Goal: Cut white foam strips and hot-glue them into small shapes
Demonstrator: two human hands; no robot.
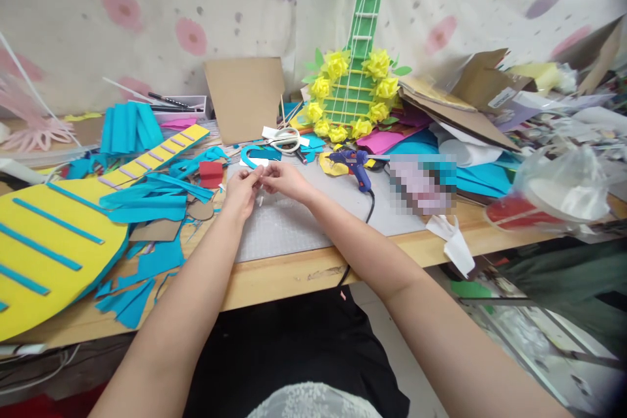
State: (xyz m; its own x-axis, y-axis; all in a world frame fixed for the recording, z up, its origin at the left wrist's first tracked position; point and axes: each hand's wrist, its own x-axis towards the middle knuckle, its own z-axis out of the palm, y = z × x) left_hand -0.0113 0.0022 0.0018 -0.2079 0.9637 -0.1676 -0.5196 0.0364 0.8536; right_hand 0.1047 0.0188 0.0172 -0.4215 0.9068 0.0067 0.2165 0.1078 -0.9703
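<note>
My left hand [242, 191] and my right hand [287, 181] meet over the grey cutting mat [289, 228], fingertips pinched close together. Between and just below them shows a small white piece [261, 200], too small to name surely. Right behind the fingers a curved blue strip [246, 155] lies by some white paper. To the right of my right hand rests a blue hot glue gun [360, 173], its cord running off the table's front edge. A coil of white cord [285, 138] lies behind the hands.
A yellow paper guitar shape [53, 228] and blue paper scraps [147, 199] cover the left. A green guitar [360, 81] with yellow paper flowers leans at the back, beside a cardboard sheet [245, 98]. Paper piles and a bagged red-and-white tub [526, 209] fill the right.
</note>
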